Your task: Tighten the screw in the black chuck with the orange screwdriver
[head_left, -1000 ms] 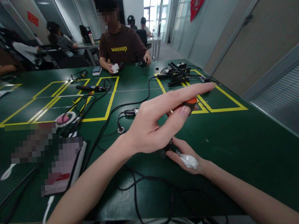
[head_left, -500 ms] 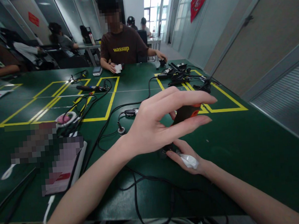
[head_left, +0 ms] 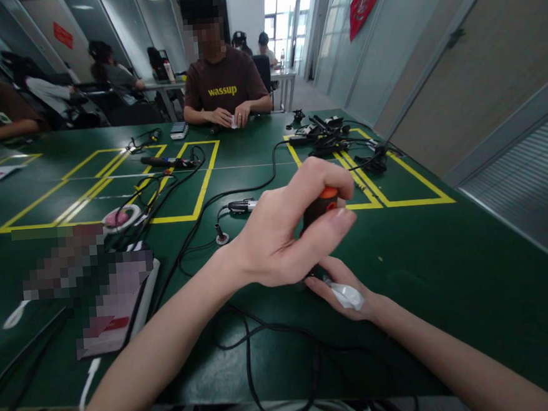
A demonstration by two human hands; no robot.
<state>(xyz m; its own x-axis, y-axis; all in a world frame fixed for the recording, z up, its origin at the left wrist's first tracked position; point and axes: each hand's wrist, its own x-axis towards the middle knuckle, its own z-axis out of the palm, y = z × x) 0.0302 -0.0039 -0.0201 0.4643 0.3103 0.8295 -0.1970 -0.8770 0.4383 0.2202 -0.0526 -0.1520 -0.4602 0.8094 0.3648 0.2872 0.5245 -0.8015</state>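
My left hand point(head_left: 285, 236) is wrapped round a black-and-orange handled tool point(head_left: 320, 206); its orange end shows between thumb and forefinger. The tool's kind is not clear, as my palm covers most of it. Lower and to the right, my right hand point(head_left: 338, 282) is closed near the tool's lower end, its thumb pointing left against a small dark piece point(head_left: 313, 275). What that hand grips is mostly hidden behind my left hand. A crumpled white patch point(head_left: 347, 295) lies over the base of my right thumb.
Black cables point(head_left: 283, 330) loop below my hands. Left are a phone point(head_left: 116, 304) and a pink-and-white roll point(head_left: 121, 217). A silver-black device point(head_left: 241, 206) lies behind my left hand. Black gear point(head_left: 328, 133) is heaped far right. Opposite, a person point(head_left: 225, 77) handles a white piece.
My left hand's outstretched fingers have curled round the tool, which now stands more upright. My right hand has barely moved. The person opposite has brought both hands together at the white piece.
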